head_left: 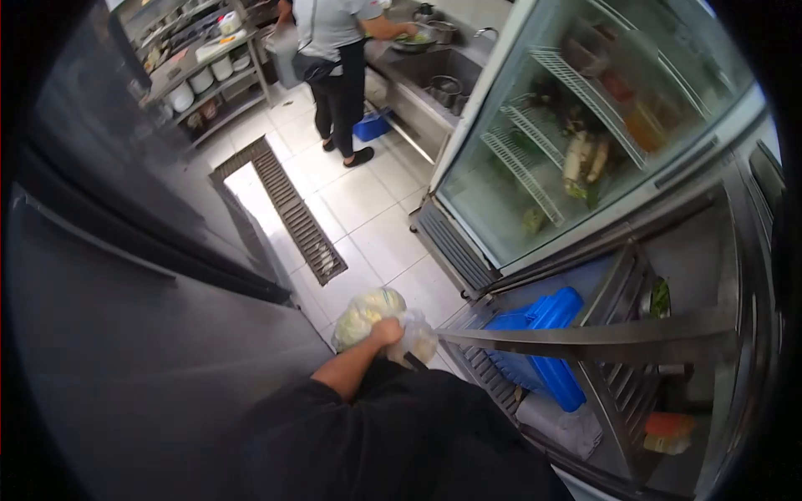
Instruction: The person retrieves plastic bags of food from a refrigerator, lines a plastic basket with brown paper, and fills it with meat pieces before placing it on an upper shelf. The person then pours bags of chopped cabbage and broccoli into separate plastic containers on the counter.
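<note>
A: "The black shirt (393, 434) lies nearest, with 1 bare forearm (347, 371) coming out of it. Where's the left hand?"

B: "Just ahead of the shirt. The left hand (386, 331) has its fingers curled in on the gathered plastic of a bulging bag (363, 316) with pale yellow contents. A cloudier bag (416, 338) is close against the hand's right side; whether those fingers pinch it too, B can't tell."

A: "And the right hand?"

B: "Out of sight, so its state can't be told."

A: "How far along are things?"

B: "Picking up looks done for at least 1 of the 2 bags. Neither appears set down on a shelf, and how much remains doesn't show."

A: "Edges?"

B: "A steel panel (167, 351) closes off the hand's left. To its right, the end of a metal bar (585, 336) comes near the cloudier bag (a likely spot to snag plastic). Open room lies ahead of the hand over white tiles (359, 204), with the floor drain (292, 209) ahead-left, the fridge (601, 125) ahead-right, and a person (334, 33) at the sink (451, 67) well beyond."
</note>
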A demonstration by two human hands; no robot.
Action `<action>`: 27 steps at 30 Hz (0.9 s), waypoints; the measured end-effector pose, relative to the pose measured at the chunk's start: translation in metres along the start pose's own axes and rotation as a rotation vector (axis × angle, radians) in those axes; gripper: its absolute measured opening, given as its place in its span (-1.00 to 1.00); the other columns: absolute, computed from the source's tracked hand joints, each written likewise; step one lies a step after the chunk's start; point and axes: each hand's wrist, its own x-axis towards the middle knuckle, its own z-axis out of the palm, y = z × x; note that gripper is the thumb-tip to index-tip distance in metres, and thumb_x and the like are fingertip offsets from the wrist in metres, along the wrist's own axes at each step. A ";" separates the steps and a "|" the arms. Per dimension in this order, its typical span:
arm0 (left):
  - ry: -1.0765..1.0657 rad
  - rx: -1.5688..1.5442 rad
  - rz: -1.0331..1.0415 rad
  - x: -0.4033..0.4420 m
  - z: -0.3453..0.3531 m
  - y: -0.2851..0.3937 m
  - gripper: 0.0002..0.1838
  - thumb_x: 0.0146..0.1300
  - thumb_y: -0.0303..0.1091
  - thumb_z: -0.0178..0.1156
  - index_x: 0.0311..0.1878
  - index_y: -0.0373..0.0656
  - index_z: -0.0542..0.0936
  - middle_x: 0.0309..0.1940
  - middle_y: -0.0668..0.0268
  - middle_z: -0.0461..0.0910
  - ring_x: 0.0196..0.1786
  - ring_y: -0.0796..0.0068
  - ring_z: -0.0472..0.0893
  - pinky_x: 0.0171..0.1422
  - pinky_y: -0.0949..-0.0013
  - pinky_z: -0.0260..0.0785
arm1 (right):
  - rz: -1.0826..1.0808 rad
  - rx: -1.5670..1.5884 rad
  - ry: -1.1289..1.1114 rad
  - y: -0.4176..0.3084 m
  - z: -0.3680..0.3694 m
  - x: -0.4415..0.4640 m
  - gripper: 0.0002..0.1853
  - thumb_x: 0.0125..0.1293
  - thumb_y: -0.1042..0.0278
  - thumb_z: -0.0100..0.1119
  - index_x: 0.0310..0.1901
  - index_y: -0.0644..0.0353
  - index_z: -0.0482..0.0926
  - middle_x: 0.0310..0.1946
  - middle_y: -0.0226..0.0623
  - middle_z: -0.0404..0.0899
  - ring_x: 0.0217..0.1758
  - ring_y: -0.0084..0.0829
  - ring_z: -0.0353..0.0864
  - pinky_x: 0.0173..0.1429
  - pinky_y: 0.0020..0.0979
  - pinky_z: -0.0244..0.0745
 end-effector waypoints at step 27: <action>1.023 -0.803 -0.698 0.172 -0.578 -0.177 -0.34 0.45 0.12 0.08 -0.08 -0.48 0.70 -0.12 -0.35 0.68 0.07 -0.35 0.67 0.19 -0.12 0.49 | -0.907 0.876 -0.868 -0.885 0.496 0.228 -0.54 -0.03 0.27 0.40 -0.04 0.23 0.62 -0.10 0.05 0.68 0.03 0.11 0.68 0.12 -0.01 0.59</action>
